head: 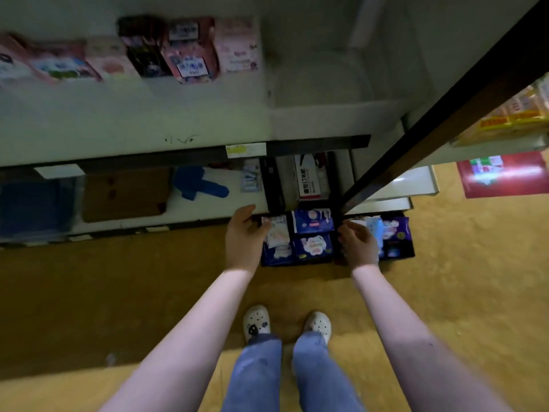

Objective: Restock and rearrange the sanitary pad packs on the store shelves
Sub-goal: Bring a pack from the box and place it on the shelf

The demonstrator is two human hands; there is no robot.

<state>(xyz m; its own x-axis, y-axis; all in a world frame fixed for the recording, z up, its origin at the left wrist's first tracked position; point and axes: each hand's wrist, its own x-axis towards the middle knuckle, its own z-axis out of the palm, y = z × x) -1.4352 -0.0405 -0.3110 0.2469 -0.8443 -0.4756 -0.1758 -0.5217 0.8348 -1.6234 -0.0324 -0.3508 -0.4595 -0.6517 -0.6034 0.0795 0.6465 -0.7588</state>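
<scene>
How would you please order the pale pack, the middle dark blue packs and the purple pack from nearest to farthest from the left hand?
1. The pale pack, at the left hand fingertips.
2. The dark blue packs, middle of the row.
3. The purple pack, far right end.

Both my arms reach forward and down, in pale pink sleeves to the wrists. My left hand (246, 236) spreads its thumb wide and curls its fingers onto the edge of a pale pack (277, 233). My right hand (358, 243), back up, curls its fingers downward; whether they grip anything I cannot tell.
</scene>
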